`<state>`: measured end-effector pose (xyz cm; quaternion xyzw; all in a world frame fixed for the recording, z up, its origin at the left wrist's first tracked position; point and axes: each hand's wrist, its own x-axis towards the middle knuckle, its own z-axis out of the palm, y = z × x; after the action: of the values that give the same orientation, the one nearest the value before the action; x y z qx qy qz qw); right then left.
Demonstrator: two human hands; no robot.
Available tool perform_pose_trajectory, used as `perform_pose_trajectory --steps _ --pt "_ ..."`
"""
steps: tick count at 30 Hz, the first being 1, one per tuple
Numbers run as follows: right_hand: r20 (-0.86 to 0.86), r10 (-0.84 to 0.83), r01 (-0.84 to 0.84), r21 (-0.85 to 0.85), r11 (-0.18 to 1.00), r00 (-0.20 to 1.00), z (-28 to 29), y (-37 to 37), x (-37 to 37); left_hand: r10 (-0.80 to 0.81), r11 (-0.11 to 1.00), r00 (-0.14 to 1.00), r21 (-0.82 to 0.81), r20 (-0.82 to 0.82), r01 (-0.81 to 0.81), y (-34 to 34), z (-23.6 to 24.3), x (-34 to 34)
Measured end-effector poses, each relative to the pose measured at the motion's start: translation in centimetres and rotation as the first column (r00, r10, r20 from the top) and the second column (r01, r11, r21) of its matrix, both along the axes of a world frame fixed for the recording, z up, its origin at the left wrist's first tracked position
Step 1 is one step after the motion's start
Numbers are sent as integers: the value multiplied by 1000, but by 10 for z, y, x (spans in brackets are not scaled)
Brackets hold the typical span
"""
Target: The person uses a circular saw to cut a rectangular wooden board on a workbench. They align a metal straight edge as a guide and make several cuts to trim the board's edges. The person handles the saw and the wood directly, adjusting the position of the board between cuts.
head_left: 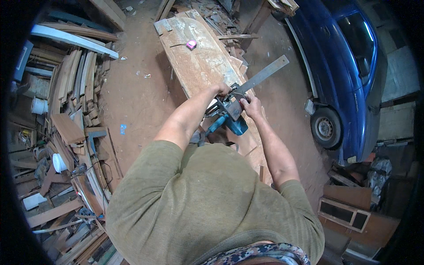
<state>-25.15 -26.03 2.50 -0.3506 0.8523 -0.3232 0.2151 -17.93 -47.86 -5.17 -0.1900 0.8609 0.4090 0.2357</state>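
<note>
A teal circular saw (238, 126) is tipped up in front of me, its dark metal base plate (232, 108) facing up. My left hand (223, 89) is closed on the far left edge of the saw, its fingertips partly hidden. My right hand (252, 106) grips the right side by the base plate, thumb and fingers bent. Between the hands, the near end of a flat steel ruler (266, 73) meets the saw; its long blade points away to the far right. I cannot tell which hand bears the ruler.
The saw is over a dusty wooden workbench (207, 55), where a pink tape measure (191, 44) lies. Stacked boards (73, 84) and a drill (79, 169) lie left. A blue car (338, 70) stands right, above a wooden frame (344, 214). Offcuts litter the bench's far side.
</note>
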Motion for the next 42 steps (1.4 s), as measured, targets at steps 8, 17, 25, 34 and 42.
perform_pose_trajectory --steps 8,17,25,34,42 --pt "-52 -68 57 -192 980 996 60 36 30 522 830 841 309 -140 -464 13 18 85" --pt "-62 -533 510 -219 832 844 22 170 50 599 760 779 441 -188 -478 52 93 154" --pt "-285 -384 476 443 760 878 -93 317 105 633 764 690 428 -351 -483 103 83 124" --pt "387 -6 -61 160 985 922 21 174 204 689 621 724 508 7 -596 119 69 62" --pt "-440 604 -378 499 780 664 -87 104 236 580 601 783 532 223 -596 125 101 47"
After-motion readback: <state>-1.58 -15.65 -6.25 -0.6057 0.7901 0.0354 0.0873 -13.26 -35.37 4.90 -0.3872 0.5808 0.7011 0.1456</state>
